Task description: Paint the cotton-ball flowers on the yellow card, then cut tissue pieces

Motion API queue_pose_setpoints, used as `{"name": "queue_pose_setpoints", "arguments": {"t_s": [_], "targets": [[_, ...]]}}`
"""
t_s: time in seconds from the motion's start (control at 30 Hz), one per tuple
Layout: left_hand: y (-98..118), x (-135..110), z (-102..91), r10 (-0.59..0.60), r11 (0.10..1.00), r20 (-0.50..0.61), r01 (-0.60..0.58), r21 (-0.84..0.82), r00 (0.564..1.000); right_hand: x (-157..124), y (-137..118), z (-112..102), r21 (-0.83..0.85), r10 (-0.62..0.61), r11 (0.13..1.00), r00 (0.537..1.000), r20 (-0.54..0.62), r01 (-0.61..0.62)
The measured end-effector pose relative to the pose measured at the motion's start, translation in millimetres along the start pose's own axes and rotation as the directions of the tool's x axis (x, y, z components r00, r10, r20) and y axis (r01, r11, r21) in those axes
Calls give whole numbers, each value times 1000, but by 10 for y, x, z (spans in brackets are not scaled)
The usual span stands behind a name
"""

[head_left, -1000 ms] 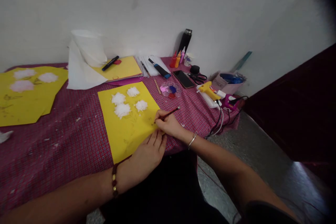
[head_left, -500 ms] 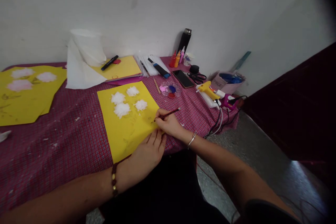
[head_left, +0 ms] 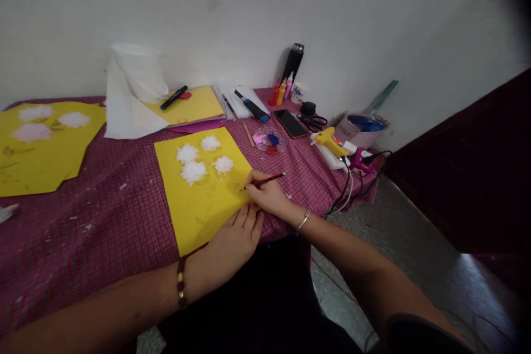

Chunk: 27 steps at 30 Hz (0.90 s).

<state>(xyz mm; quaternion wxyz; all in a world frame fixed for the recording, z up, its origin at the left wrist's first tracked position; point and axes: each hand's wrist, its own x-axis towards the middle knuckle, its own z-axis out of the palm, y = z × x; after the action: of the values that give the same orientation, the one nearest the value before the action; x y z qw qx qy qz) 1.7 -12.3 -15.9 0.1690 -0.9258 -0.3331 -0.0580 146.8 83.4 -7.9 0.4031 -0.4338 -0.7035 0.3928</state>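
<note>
A yellow sheet with several white cotton tufts lies on the red checked tablecloth. My left hand lies flat on the sheet's near right corner, fingers stretched out. My right hand is closed on a thin brush, its tip touching the sheet's right edge. A clear paint palette with pink, blue and red paint sits just beyond the sheet.
Another yellow sheet with tufts lies far left. White paper roll, black marker, flask, paint bottles, phone, scissors, yellow glue gun and cables crowd the back and right edge.
My right hand with the brush has shifted slightly up along the sheet's edge. My left hand stays pressed on the sheet.
</note>
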Motion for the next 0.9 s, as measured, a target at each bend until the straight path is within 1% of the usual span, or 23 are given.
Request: {"name": "queue_pose_setpoints", "arguments": {"t_s": [0.23, 0.43, 0.53, 0.63, 0.7, 0.8, 0.9], "targets": [[1, -4, -5, -7, 1000, 13, 7, 4, 1000, -6, -10, -23, 25, 5, 1000, 1000, 27, -6], [3, -3, 12, -9, 1000, 15, 9, 6, 1000, -5, -1, -11, 18, 6, 1000, 1000, 15, -6], [-4, 1, -4, -5, 1000, 12, 5, 6, 1000, -8, -3, -11, 0, 8, 1000, 1000, 11, -8], [-11, 2, -32, 8, 1000, 18, -8, 2, 1000, -5, -1, -12, 14, 17, 1000, 999, 31, -17], [-12, 0, -44, 8, 1000, 22, -8, 3, 1000, 0, 6, -10, 26, 16, 1000, 1000, 12, -16], [-12, -4, -47, -2, 1000, 27, 2, 9, 1000, 5, 21, -1, -7, 1, 1000, 1000, -23, -1], [-15, -5, -48, 5, 1000, 31, -5, -4, 1000, 6, 34, 5, -19, -6, 1000, 1000, -6, 6]]}}
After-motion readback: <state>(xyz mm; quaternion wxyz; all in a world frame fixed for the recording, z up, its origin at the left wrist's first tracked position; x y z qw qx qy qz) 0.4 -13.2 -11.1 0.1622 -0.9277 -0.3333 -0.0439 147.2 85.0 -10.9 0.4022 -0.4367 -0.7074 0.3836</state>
